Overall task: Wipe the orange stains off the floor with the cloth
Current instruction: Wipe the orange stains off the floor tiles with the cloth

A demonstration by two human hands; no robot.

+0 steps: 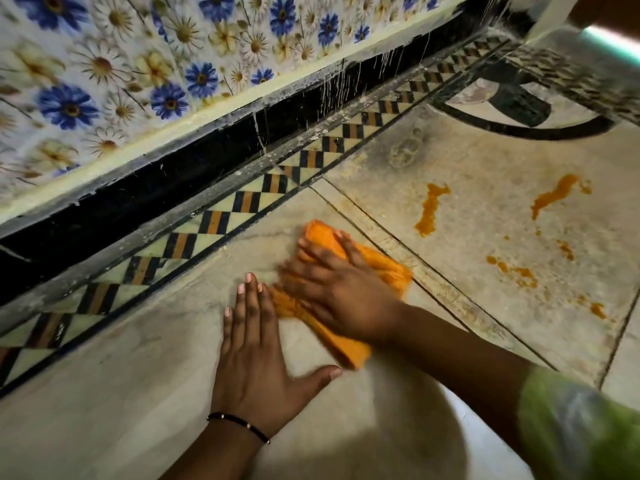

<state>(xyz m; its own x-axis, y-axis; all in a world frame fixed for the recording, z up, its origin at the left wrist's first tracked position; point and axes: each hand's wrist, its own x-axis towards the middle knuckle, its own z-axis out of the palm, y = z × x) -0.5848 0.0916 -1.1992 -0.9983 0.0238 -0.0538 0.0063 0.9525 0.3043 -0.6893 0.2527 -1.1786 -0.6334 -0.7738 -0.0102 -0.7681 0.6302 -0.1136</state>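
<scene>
The orange cloth lies crumpled on the pale floor, under my right hand. The orange stains are spread on the floor to its right, well apart, in several streaks and small spots.

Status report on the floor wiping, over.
Right hand presses orange cloth. Left hand flat on floor. Orange stains unwiped, right of cloth. Nothing blocking.

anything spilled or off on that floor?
Yes. Orange stains streak and spot the pale floor tile right of the orange cloth, unwiped so far. The right hand presses the cloth; the left hand lies flat beside it. White drips run down the black skirting.
</scene>
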